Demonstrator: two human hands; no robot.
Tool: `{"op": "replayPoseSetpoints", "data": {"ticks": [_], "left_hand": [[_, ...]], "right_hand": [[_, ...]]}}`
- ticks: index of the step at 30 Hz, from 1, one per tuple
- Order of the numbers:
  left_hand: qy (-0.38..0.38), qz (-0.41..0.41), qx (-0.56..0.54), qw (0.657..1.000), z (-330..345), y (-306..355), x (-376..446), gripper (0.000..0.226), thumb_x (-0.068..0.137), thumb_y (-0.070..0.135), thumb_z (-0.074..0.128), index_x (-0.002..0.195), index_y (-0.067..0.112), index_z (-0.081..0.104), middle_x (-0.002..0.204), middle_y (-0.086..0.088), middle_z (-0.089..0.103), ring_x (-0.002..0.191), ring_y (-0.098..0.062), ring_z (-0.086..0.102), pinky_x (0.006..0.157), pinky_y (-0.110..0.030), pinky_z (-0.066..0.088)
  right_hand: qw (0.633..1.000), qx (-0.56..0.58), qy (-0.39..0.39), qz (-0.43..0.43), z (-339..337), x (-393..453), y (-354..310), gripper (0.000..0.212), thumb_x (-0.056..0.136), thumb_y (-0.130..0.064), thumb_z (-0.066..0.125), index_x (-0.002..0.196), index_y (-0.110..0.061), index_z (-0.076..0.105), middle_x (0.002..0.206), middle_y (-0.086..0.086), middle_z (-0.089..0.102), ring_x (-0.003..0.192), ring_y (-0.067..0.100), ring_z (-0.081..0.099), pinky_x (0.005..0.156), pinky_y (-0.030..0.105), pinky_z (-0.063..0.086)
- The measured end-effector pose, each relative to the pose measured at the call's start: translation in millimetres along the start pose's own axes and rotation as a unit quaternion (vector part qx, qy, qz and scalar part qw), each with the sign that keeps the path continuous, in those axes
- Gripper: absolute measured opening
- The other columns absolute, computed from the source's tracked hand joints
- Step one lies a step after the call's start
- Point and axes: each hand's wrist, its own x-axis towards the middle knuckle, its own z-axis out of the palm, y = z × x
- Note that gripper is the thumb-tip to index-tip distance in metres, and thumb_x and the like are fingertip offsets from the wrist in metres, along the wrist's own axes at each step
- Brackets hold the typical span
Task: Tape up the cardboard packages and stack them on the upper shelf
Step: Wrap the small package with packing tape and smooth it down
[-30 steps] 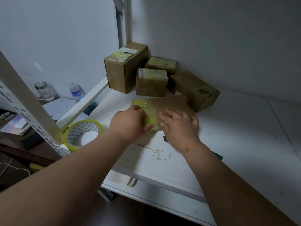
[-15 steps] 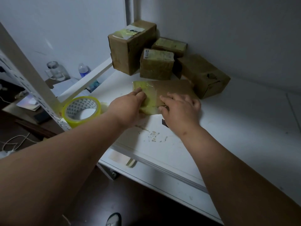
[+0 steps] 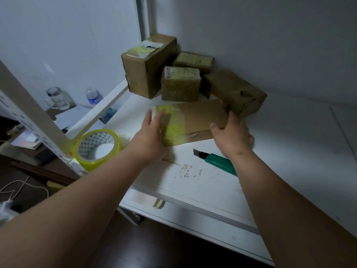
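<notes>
Both hands have parted since half a second ago: the right hand (image 3: pixel 232 133), then flat on the flat cardboard package (image 3: pixel 195 122), now grips its right end, thumb on top and fingers curled round the far edge, uncovering a green utility knife (image 3: pixel 218 161) on the white shelf (image 3: pixel 280 151) at centre frame. The left hand (image 3: pixel 152 132) lies along the package's left, yellow-taped end, fingers straight and pressing on the tape. The package lies flat at centre frame, its long axis running left to right, tilting slightly up toward the right. Just behind it, in the upper centre, four taped boxes (image 3: pixel 180 84) cluster in the shelf's corner against the wall. A roll of yellow tape (image 3: pixel 97 148) stands at the shelf's left edge, just left of the left wrist.
</notes>
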Motion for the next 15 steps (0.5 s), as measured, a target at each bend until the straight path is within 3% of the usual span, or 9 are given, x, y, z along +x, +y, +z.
{"op": "replayPoseSetpoints", "data": {"ticks": [2, 4, 6, 8, 10, 12, 15], "left_hand": [[0.002, -0.035, -0.124, 0.992, -0.8, 2.7, -2.2, 0.106, 0.081, 0.014, 0.075, 0.156, 0.037, 0.004, 0.165, -0.001, 0.006, 0.135, -0.030, 0.044, 0.097, -0.031, 0.042], [0.013, -0.029, -0.156, 0.987, -3.1, 6.8, -0.5, 0.103, 0.080, 0.022, 0.079, 0.157, 0.030, 0.011, 0.157, -0.002, 0.034, 0.134, -0.027, 0.045, 0.105, -0.033, 0.041], [0.036, -0.021, -0.152, 0.987, -7.7, 10.5, -0.3, 0.096, 0.080, 0.027, 0.081, 0.156, 0.023, 0.022, 0.151, -0.001, 0.044, 0.133, -0.024, 0.046, 0.104, -0.030, 0.037], [0.048, -0.019, -0.217, 0.975, -11.2, 14.2, 0.8, 0.088, 0.080, 0.030, 0.081, 0.152, 0.024, 0.032, 0.139, 0.003, 0.052, 0.125, -0.021, 0.053, 0.104, -0.031, 0.042], [0.062, -0.016, -0.310, 0.949, -13.8, 23.5, 1.1, 0.077, 0.082, 0.033, 0.079, 0.148, 0.026, 0.041, 0.124, 0.010, 0.057, 0.111, -0.015, 0.060, 0.101, -0.036, 0.049], [0.081, -0.014, -0.354, 0.931, -12.4, 38.0, 2.9, 0.064, 0.089, 0.029, 0.072, 0.146, 0.024, 0.044, 0.123, 0.009, 0.057, 0.100, -0.009, 0.063, 0.097, -0.034, 0.051], [0.090, 0.001, -0.346, 0.934, -3.8, 68.2, 5.0, 0.060, 0.093, 0.024, 0.065, 0.148, 0.023, 0.042, 0.135, 0.004, 0.054, 0.110, -0.020, 0.062, 0.098, -0.040, 0.052]], "right_hand": [[0.997, 0.066, -0.037, 0.012, -0.3, 1.4, 2.3, 0.063, 0.092, -0.053, 0.049, 0.147, -0.025, 0.035, 0.144, 0.007, 0.045, 0.130, 0.034, 0.046, 0.108, 0.054, 0.037], [0.993, 0.112, -0.028, 0.005, -2.8, 0.0, 2.7, 0.060, 0.093, -0.049, 0.053, 0.145, -0.024, 0.040, 0.142, 0.007, 0.047, 0.129, 0.034, 0.048, 0.107, 0.053, 0.040], [0.991, 0.137, -0.012, 0.001, -6.8, -3.8, 2.4, 0.060, 0.094, -0.044, 0.056, 0.148, -0.025, 0.038, 0.146, 0.006, 0.044, 0.132, 0.032, 0.045, 0.110, 0.052, 0.038], [0.985, 0.172, 0.007, 0.005, -11.9, -8.6, 3.4, 0.065, 0.092, -0.045, 0.058, 0.150, -0.026, 0.036, 0.148, 0.005, 0.040, 0.133, 0.031, 0.044, 0.111, 0.052, 0.038], [0.974, 0.223, 0.027, 0.012, -20.2, -13.9, 7.2, 0.071, 0.086, -0.049, 0.060, 0.150, -0.025, 0.037, 0.148, 0.005, 0.040, 0.132, 0.029, 0.045, 0.110, 0.050, 0.041], [0.963, 0.267, 0.043, 0.022, -31.5, -18.7, 16.0, 0.074, 0.084, -0.049, 0.061, 0.150, -0.023, 0.039, 0.147, 0.005, 0.039, 0.131, 0.027, 0.046, 0.110, 0.047, 0.041], [0.953, 0.295, 0.062, 0.033, -55.4, -26.1, 38.9, 0.064, 0.088, -0.043, 0.061, 0.146, -0.023, 0.044, 0.140, 0.002, 0.039, 0.118, 0.024, 0.053, 0.107, 0.040, 0.043]]}}
